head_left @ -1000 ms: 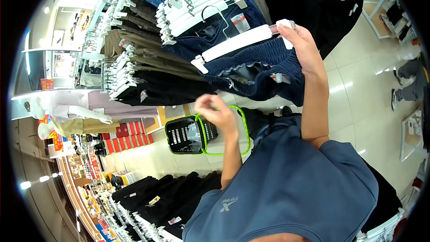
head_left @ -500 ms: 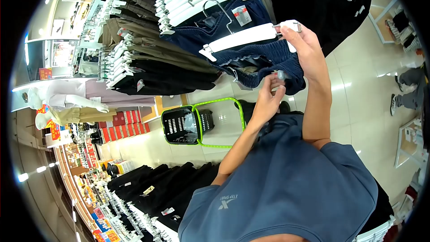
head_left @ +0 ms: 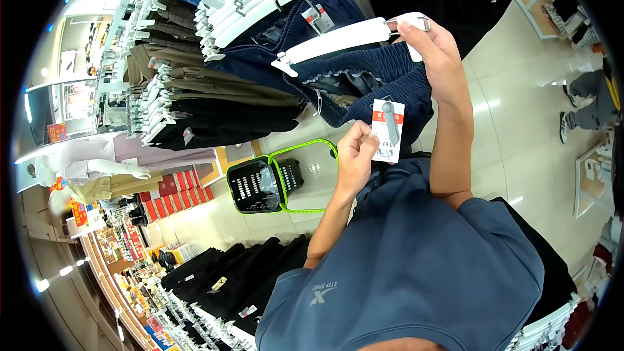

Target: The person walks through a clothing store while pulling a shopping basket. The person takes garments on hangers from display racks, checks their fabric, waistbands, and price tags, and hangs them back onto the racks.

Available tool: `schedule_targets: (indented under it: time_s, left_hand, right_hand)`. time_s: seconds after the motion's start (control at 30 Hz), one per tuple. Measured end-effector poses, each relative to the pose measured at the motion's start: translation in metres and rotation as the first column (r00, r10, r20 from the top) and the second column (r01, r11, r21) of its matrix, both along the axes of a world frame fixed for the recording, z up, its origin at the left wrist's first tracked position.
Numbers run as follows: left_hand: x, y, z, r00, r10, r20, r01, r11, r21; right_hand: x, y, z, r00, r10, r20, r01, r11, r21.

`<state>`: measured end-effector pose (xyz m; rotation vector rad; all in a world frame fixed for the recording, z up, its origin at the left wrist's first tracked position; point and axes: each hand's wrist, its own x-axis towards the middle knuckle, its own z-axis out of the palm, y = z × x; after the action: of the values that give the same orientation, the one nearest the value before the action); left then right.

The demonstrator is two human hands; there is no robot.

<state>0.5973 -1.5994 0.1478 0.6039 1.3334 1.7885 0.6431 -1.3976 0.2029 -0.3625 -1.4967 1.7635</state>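
Dark blue pants (head_left: 396,75) with an elastic waistband hang from a white clip hanger (head_left: 341,42) with a metal hook. My right hand (head_left: 437,52) is closed around the hanger's right end, thumb on its clip. Below the waistband, my left hand (head_left: 356,156) is closed, pinching the left edge of a white and red price tag (head_left: 387,149). A grey security tag (head_left: 390,122) lies over the price tag's face. The price tag faces up toward me, with a printed price and barcode showing.
A rack of hanging blue pants (head_left: 260,65) stands just beyond the hanger. On the floor is a black shopping basket (head_left: 250,185) with a green handle. Black garments (head_left: 227,273) hang at lower left. A mannequin (head_left: 91,162) stands left; another person's legs (head_left: 588,101) show right.
My left hand has moved from the waistband's lower edge down and left, and the price tag has come into view in it. My right hand still holds the hanger. The view has shifted slightly.
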Motion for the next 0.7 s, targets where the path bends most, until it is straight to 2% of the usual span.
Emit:
schedule_targets:
  time_s: [0.17, 0.37, 0.5, 0.6, 0.7]
  left_hand:
    - [-0.004, -0.001, 0.004, 0.998, -0.005, 0.058, 0.004, 1.0, 0.027]
    - [-0.015, 0.0, 0.0, 0.997, -0.008, 0.079, 0.005, 0.999, 0.033]
    - [-0.017, 0.0, 0.004, 0.996, -0.012, 0.084, 0.009, 0.999, 0.032]
    - [-0.022, -0.002, 0.005, 0.975, -0.047, 0.216, 0.032, 0.997, 0.073]
    - [-0.026, -0.002, 0.002, 0.969, -0.099, 0.225, 0.081, 0.993, 0.085]
  right_hand:
    - [-0.007, 0.002, 0.0, 1.0, 0.007, 0.016, -0.007, 0.999, 0.036]
    - [-0.021, 0.0, 0.003, 0.999, 0.028, 0.018, -0.027, 0.999, -0.028]
    - [-0.029, -0.002, 0.004, 0.999, 0.002, -0.048, -0.004, 1.0, -0.031]
    - [-0.034, -0.002, 0.005, 0.997, -0.011, -0.083, 0.007, 0.999, -0.05]
    - [-0.037, -0.003, 0.005, 0.997, -0.023, -0.072, 0.019, 0.998, -0.06]
